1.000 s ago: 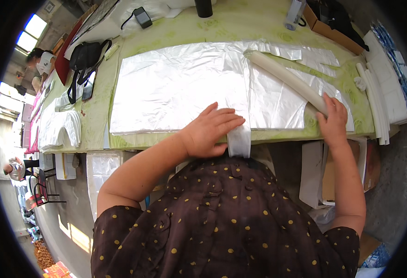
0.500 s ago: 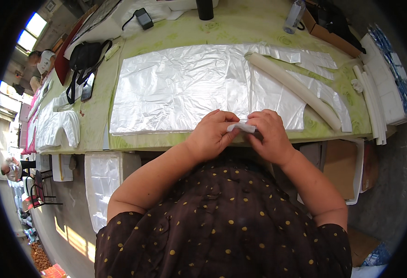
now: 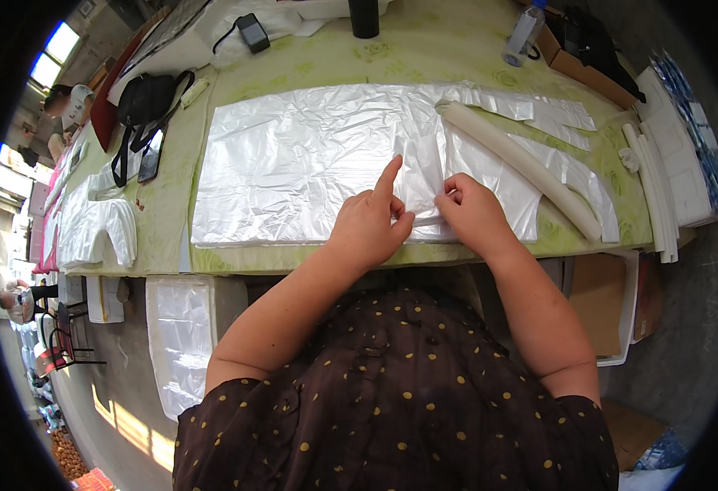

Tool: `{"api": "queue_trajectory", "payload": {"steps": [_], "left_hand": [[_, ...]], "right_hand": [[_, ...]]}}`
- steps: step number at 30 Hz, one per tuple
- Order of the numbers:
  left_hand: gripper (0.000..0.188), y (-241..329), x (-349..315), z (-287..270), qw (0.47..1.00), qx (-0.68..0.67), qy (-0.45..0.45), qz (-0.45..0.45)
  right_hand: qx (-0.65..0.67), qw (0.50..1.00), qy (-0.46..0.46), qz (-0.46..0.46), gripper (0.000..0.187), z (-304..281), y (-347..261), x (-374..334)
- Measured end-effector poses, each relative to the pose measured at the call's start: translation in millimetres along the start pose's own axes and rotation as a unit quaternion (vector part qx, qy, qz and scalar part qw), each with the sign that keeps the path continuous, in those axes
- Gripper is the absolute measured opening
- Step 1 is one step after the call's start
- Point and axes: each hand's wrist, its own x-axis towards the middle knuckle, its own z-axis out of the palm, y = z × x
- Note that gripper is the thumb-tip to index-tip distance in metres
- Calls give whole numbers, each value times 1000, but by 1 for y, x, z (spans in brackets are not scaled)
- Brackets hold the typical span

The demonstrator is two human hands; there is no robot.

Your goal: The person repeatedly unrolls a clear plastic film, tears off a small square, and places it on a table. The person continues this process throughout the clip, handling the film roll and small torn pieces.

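A stack of thin, shiny white plastic bags (image 3: pixel 293 164) lies flat on the table before me, its handle-like strips pointing right. My left hand (image 3: pixel 367 225) hovers over the stack's near edge, index finger stretched forward, thumb out and the other fingers curled, with nothing visible in it. Beside it, my right hand (image 3: pixel 475 214) pinches thumb and fingers together on a thin fold of plastic bag. A long cream-coloured roll (image 3: pixel 527 168) rests slantwise across the handle end, to the right of my right hand.
The green flowered table cover (image 3: pixel 375 61) carries a black bag (image 3: pixel 148 98), a phone (image 3: pixel 151 155), a dark cup (image 3: pixel 365 18) and a water bottle (image 3: pixel 524 34). More white bags (image 3: pixel 97 221) lie left. Foam boxes (image 3: pixel 181 327) stand below the edge. A person (image 3: pixel 69 106) is at far left.
The crumpled white piece held between both hands no longer shows there. My hands have moved apart; the left index finger has stretched out, and the right hand has moved slightly right.
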Motion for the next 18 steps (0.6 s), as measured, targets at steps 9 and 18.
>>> {"api": "queue_trajectory", "payload": {"steps": [9, 18], "left_hand": [[73, -3, -2, 4, 964, 193, 15, 182], [83, -7, 13, 12, 947, 272, -18, 168]], "right_hand": [[-70, 997, -12, -12, 33, 3, 1, 9], [-20, 996, 45, -76, 30, 12, 8, -13]]}}
